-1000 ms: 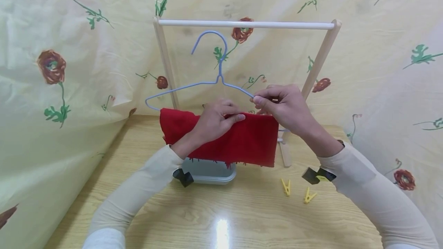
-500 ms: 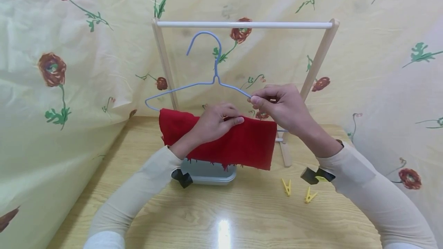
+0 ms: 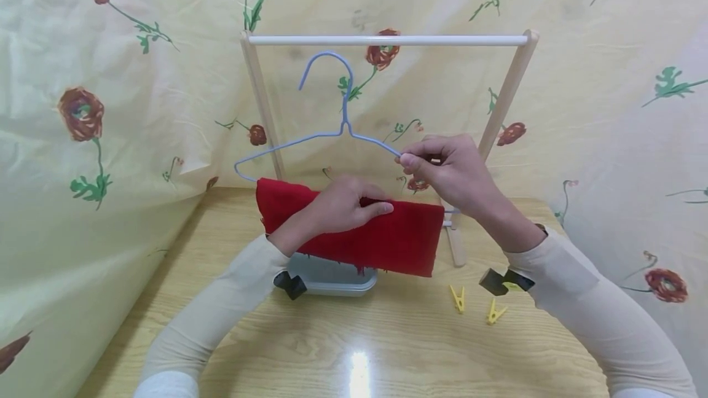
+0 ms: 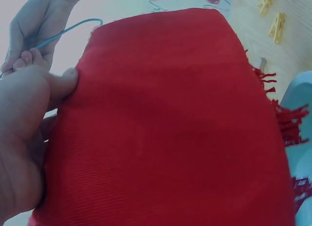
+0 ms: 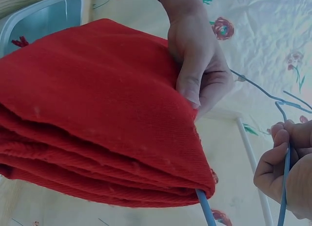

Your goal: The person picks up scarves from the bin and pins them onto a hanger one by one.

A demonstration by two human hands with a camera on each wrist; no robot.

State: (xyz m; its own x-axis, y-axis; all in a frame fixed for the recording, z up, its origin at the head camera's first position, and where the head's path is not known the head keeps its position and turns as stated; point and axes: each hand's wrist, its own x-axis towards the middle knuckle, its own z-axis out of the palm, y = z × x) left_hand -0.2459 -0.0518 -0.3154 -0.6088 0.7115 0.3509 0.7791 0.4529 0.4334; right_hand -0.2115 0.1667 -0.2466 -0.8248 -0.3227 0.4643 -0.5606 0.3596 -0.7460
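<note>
Flowered sheeting [image 3: 182, 85] backs the table [image 3: 287, 343], above which, toward the far edge, red cloth [image 3: 409, 238] drapes over the blue hanger [image 3: 345, 109], pinched by left hand [image 3: 345, 204] fingers while right hand [image 3: 456, 171] fingers grip the hanger's shoulder, and loosening or tilting could let it slip.

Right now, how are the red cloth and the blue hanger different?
The red cloth is wide and folded in layers, with loose threads at its lower edge; the blue hanger is a thin, bent rod with a hook.
The cloth drapes downward over the hanger, while the hanger's hook points up.
The left hand holds the cloth's top edge; the right hand pinches the hanger's sloping side.
Both are held up in the air.
</note>
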